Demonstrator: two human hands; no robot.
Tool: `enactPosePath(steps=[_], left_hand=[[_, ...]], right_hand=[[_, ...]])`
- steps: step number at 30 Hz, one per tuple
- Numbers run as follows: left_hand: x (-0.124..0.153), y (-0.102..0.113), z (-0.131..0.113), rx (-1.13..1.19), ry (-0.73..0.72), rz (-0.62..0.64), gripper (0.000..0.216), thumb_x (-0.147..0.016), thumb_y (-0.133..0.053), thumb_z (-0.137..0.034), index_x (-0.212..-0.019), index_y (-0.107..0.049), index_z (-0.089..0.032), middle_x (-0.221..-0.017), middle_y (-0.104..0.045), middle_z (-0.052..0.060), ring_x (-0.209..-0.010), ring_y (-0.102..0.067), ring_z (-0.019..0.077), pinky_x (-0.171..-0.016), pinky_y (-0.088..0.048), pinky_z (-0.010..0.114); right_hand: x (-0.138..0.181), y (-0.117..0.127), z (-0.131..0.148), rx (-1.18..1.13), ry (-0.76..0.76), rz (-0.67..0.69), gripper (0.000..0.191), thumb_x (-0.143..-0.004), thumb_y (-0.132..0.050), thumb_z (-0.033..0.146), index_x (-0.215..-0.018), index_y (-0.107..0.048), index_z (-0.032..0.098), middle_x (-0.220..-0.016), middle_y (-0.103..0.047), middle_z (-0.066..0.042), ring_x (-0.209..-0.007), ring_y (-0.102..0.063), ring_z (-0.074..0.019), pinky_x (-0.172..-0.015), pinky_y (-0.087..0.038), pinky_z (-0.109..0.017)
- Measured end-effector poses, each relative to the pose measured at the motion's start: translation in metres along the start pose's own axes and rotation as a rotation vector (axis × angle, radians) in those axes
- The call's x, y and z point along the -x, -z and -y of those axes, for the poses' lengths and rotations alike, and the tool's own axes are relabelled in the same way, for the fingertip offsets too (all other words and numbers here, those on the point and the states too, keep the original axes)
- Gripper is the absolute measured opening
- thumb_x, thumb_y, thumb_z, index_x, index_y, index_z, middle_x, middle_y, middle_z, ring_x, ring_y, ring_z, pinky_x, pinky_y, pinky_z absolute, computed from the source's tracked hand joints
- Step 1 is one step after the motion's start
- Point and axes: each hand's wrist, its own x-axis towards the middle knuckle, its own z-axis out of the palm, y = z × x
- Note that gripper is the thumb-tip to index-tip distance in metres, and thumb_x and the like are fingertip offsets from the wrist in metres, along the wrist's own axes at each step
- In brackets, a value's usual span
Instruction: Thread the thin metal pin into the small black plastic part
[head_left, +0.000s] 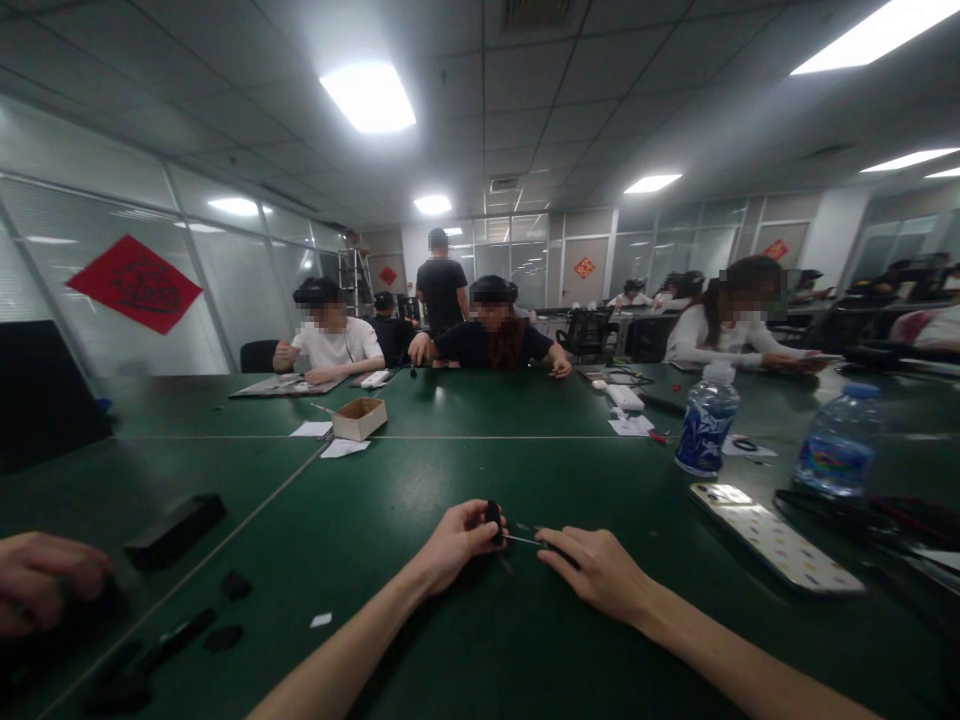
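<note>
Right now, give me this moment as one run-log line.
left hand: holding black piece | right hand: holding thin tool | tool: pointing at piece, contact unclear | nearby: phone on table

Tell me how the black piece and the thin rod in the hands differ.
The black piece is dark and thick; the thin rod is pale and slender. The black piece stands roughly upright in the left hand; the thin rod runs sideways from the right hand. Both are hand-held.
</note>
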Motion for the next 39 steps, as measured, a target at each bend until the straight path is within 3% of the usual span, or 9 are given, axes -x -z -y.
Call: enactPosePath(steps=[7, 14, 25, 31, 39], left_hand=[[0.0018, 0.0012, 0.0012, 0.004, 0.027, 0.044, 0.029, -0.073, -0.07, -0.019, -0.099, -0.061, -0.01, -0.095, -0.059, 0.01, -0.089, -0.059, 0.0201, -0.085, -0.047, 0.036], [0.0009, -0.0011, -0.0007, 0.045, 0.003, -0.009, 0.027, -0.073, -0.07, -0.019, -0.098, -0.061, -0.01, -0.097, -0.058, 0.01, -0.085, -0.059, 0.0178, -0.084, -0.048, 0.035], [0.0034, -0.0031, -0.0034, -0.024, -0.003, 0.004, 0.032, -0.072, -0.071, -0.022, -0.101, -0.061, -0.012, -0.099, -0.059, 0.01, -0.09, -0.058, 0.0198, -0.084, -0.047, 0.035], [0.0033, -0.0035, -0.0036, -0.081, -0.016, 0.017, 0.035, -0.069, -0.074, -0.025, -0.099, -0.062, -0.011, -0.094, -0.061, 0.009, -0.086, -0.058, 0.0195, -0.082, -0.046, 0.035], [0.0014, -0.0031, -0.0044, -0.018, -0.01, 0.004, 0.03, -0.074, -0.07, -0.024, -0.099, -0.062, -0.011, -0.096, -0.059, 0.01, -0.088, -0.057, 0.0186, -0.084, -0.047, 0.033]], right_hand=[[-0.003, -0.0007, -0.0053, -0.154, -0.147, -0.141, 0.034, -0.095, -0.036, 0.034, -0.11, -0.06, 0.016, -0.095, -0.067, -0.008, -0.079, -0.063, -0.0154, -0.07, -0.051, -0.026], [-0.003, 0.0065, 0.002, -0.141, -0.054, -0.006, 0.029, -0.091, -0.041, 0.034, -0.1, -0.065, 0.019, -0.074, -0.066, -0.003, -0.061, -0.059, -0.0125, -0.059, -0.047, -0.023], [-0.0037, 0.0069, 0.0032, -0.093, -0.022, 0.039, 0.032, -0.093, -0.038, 0.035, -0.1, -0.065, 0.019, -0.074, -0.066, -0.004, -0.063, -0.06, -0.0127, -0.059, -0.045, -0.022], [-0.0017, 0.0056, 0.0022, -0.007, 0.021, 0.021, 0.036, -0.094, -0.035, 0.037, -0.104, -0.064, 0.018, -0.074, -0.065, -0.005, -0.06, -0.058, -0.0116, -0.055, -0.043, -0.02], [-0.0005, -0.0016, -0.0004, -0.003, -0.053, -0.068, 0.035, -0.093, -0.038, 0.038, -0.109, -0.063, 0.019, -0.079, -0.068, -0.005, -0.062, -0.06, -0.013, -0.056, -0.046, -0.022]])
